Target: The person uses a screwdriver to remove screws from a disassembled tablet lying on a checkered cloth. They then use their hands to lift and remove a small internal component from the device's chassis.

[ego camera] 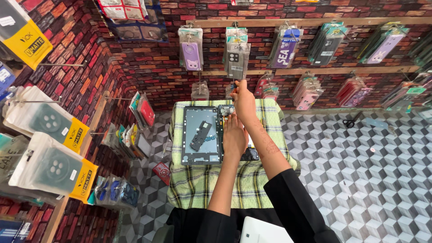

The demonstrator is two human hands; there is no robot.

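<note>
Tablet point(234, 135), opened, lying on a green checked cloth point(198, 184) that covers a small table in the middle of the head view. Mostly hidden under the two hands; a strip of dark frame and board showing at its top edge and lower right corner.

Just left of it, touching or nearly so, a grey back cover point(201, 135), lying flat, inner face up, with a dark oblong part resting on it.

Left hand point(234, 135) laid palm down on the tablet, fingers stretched forward and close together, pressing flat, closed on nothing. Forearm bare, reaching straight ahead from a black sleeve.

Right hand point(244, 102) raised above the far end of the tablet, fingers curled in a pinch around a thin upright tool point(234, 86), only a sliver of it visible above the knuckles; kind of tool impossible to tell. Wrist bent downward, forearm slanting in from the lower right, henna-like pattern on the skin, black sleeve at the elbow.

Beyond the table, a brick-patterned wall point(148, 67) with phone cases point(191, 47) hanging in clear packets on wooden rails. More packets on hooks at the left. Scissors point(350, 121) lying on the cube-patterned floor point(360, 171) at the right, well apart from the table.
</note>
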